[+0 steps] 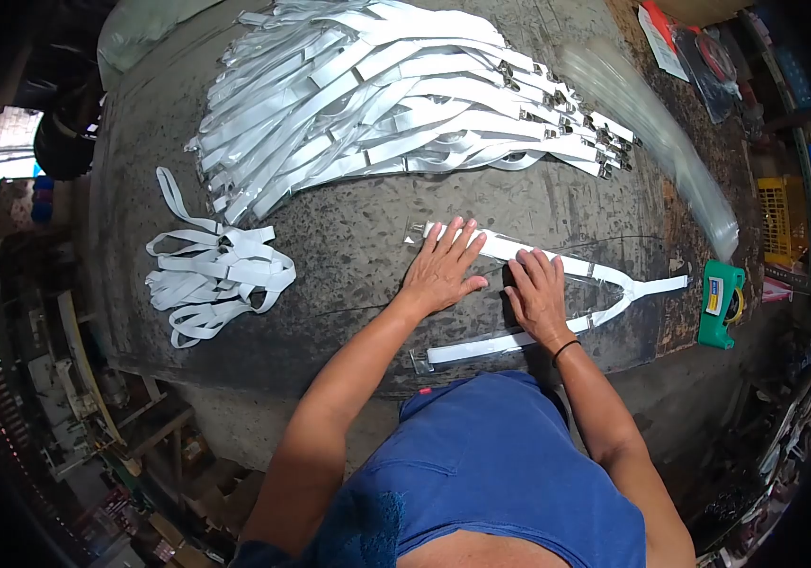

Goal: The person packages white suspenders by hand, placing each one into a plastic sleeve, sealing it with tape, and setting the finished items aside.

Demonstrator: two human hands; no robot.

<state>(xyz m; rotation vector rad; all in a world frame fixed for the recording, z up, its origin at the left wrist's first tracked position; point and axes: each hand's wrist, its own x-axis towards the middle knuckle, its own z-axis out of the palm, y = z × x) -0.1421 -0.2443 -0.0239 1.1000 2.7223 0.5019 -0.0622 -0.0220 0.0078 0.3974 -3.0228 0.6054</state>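
**White strap [576, 266] laid out in a Y**

The left hand [445, 270] lies palm down, fingers stretched out and thumb set apart, its fingertips across the far branch of the strap. It grips nothing that shows. Just beside it, the right hand [540, 298] is also open, fingers slightly bent, tips resting on the same branch; its heel and wrist pass over the near branch. A dark band [566, 350] circles that wrist.

A metal clip [417, 228] sits just left of the left hand's fingertips. To the right of the right hand, the two branches meet and run on as a single tail.

The step looks like flattening the strap: light, even pressure should do, the left hand steadying the clip end while the right strokes toward the join, without the wrist dragging the near branch askew.

Left of the left hand is a gathered bundle [235, 270] of white straps; beyond both hands, a large pile [396, 95]. Right of the right hand stands a green tape dispenser [714, 327], with clear plastic [666, 137] farther out on the same dark, worn surface [348, 256].
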